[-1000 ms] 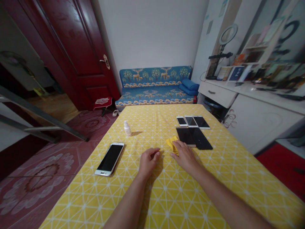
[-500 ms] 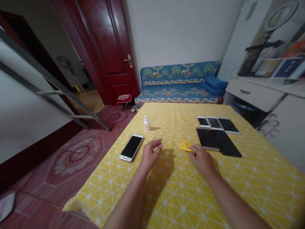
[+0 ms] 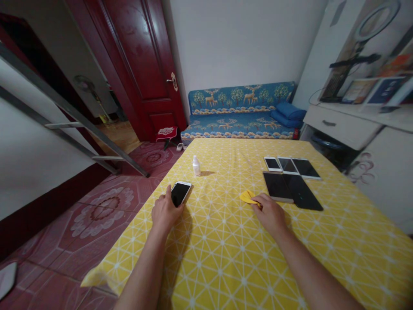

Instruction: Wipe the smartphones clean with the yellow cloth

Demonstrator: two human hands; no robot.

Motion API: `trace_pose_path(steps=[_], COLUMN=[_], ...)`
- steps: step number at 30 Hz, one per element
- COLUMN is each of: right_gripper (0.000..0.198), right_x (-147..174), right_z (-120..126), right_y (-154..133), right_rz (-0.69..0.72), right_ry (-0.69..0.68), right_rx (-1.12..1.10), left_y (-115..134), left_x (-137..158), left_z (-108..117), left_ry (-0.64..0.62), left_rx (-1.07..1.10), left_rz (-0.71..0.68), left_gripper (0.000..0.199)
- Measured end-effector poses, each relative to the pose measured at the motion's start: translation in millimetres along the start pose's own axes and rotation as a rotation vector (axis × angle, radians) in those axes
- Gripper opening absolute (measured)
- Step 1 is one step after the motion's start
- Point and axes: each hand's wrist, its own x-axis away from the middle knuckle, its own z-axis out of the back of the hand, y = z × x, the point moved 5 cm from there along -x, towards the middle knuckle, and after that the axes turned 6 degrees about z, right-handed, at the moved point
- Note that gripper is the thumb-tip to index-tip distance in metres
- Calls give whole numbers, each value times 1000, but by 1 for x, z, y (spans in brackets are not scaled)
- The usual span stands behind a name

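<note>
At the table's left side lies a white-framed smartphone (image 3: 181,193) with a dark screen. My left hand (image 3: 165,212) is closed around its near end, fingers along the left edge and thumb at the right edge, covering the lower part. My right hand (image 3: 269,214) pinches a small yellow cloth (image 3: 248,197) that rests on the table to the right of the middle. Beyond the phone, a small white bottle (image 3: 196,166) stands upright.
At the right lie several more phones and tablets: a small white phone (image 3: 272,163), a white one (image 3: 287,165) beside it, and a dark tablet (image 3: 303,191) nearer me. A yellow patterned tablecloth (image 3: 222,267) covers the table. Behind stands a blue sofa (image 3: 232,120).
My left hand has moved left from the open tablecloth onto the smartphone and gripped its near end. My right hand stays with the yellow cloth. The view has shifted slightly.
</note>
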Motion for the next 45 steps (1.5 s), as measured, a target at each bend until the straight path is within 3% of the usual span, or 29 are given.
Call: trace_pose_path(steps=[5, 10, 13, 16, 20, 23, 27, 30, 32, 38, 43, 45], right_gripper=[19, 20, 20, 18, 25, 28, 30, 26, 23, 28, 32, 36], right_x=[0, -1, -2, -2, 0, 2, 0, -2, -2, 6, 12, 11], right_z=[0, 0, -1, 3, 11, 16, 16, 14, 14, 14, 11, 7], right_y=[0, 0, 3, 9, 18, 20, 17, 10, 4, -19, -40, -40], right_rz=[-3, -4, -23, -80, -154, -195, -182, -125, -49, 150, 287, 312], right_ry=[7, 0, 22, 123, 268, 328, 328, 290, 262, 118, 17, -3], right_rx=[-1, -36, -107, -239, -352, -387, -401, -381, -324, -160, -127, -130], left_y=[0, 7, 39, 89, 144, 162, 160, 155, 153, 155, 155, 157], left_x=[-2, 2, 19, 47, 81, 87, 71, 61, 57, 55, 53, 55], left_z=[6, 7, 2, -8, -25, -31, -47, -68, -79, -92, -95, -94], left_ry=[15, -43, -121, -212, -297, -307, -485, -723, -801, -768, -659, -676], left_rx=[-45, 84, 265, 454, 413, 460, 717, 1054, 1192, 1295, 1267, 1255], left_rz=[-12, 27, -62, -215, -284, -354, -301, -159, -81, -148, -237, -288], left_gripper=[92, 93, 92, 92, 99, 97, 79, 74, 74, 77, 63, 57])
